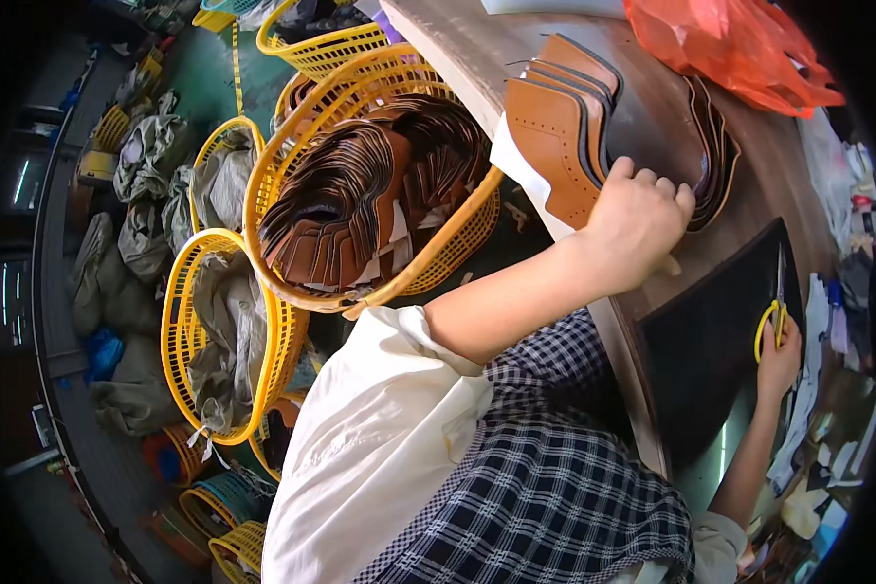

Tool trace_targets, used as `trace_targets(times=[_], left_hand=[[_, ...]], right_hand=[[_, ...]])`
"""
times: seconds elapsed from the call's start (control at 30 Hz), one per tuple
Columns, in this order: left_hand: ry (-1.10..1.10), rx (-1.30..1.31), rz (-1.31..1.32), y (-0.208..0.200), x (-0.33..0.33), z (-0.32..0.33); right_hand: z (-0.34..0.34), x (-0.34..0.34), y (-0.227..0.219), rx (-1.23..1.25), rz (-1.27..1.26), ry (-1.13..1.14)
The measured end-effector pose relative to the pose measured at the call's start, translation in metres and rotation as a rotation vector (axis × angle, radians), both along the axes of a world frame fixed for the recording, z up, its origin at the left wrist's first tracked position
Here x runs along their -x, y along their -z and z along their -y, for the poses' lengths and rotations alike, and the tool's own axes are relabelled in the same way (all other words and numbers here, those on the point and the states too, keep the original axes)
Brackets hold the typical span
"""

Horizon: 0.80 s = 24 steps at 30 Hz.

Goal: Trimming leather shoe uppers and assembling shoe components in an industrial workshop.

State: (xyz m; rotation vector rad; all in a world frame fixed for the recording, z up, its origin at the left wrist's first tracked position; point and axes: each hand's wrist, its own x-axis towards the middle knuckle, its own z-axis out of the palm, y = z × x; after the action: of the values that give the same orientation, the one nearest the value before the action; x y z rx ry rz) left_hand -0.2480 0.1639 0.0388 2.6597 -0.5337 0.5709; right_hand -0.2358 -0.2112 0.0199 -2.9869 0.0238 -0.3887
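leather pieces [545, 122]: on table [516, 34], beside left hand [642, 219]
left hand: curled, cannot tell if pinching
right hand [781, 355]: gripping yellow-handled scissors [775, 311]
large basket [448, 238]: stacked brown cutouts [336, 209]
smaller basket [177, 321]: grey cloth [226, 341]

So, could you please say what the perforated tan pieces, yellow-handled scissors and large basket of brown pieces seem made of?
Perforated tan pieces: leather or imitation leather, from their smooth satin face.
Scissors: likely metal blades, from the grey sheen; handles probably plastic, evenly yellow.
Large basket: apparently semi-gloss plastic, given its regular slots.
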Motion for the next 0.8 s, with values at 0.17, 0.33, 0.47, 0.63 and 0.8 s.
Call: trace_targets(times=[0.17, 0.33, 0.47, 0.63, 0.8], left_hand=[[-0.061, 0.149, -0.078, -0.002, -0.039, 0.016], [-0.141, 0.434, 0.425, 0.009, -0.053, -0.005], [-0.756, 0.283, 0.189, 0.072, -0.023, -0.134], [-1.368, -0.078, -0.832, 0.169, 0.066, -0.236], [-1.193, 0.01, -0.757, 0.192, 0.084, -0.284]], right_hand=[[-0.065, 0.008, 0.006, -0.001, 0.287, -0.272], [-0.122, 0.007, 0.014, -0.114, 0.074, -0.357], [-0.127, 0.001, 0.01, -0.133, 0.085, -0.36], [-0.122, 0.0, 0.012, -0.104, 0.08, -0.363], [-0.119, 0.0, 0.015, -0.122, 0.081, -0.37]])
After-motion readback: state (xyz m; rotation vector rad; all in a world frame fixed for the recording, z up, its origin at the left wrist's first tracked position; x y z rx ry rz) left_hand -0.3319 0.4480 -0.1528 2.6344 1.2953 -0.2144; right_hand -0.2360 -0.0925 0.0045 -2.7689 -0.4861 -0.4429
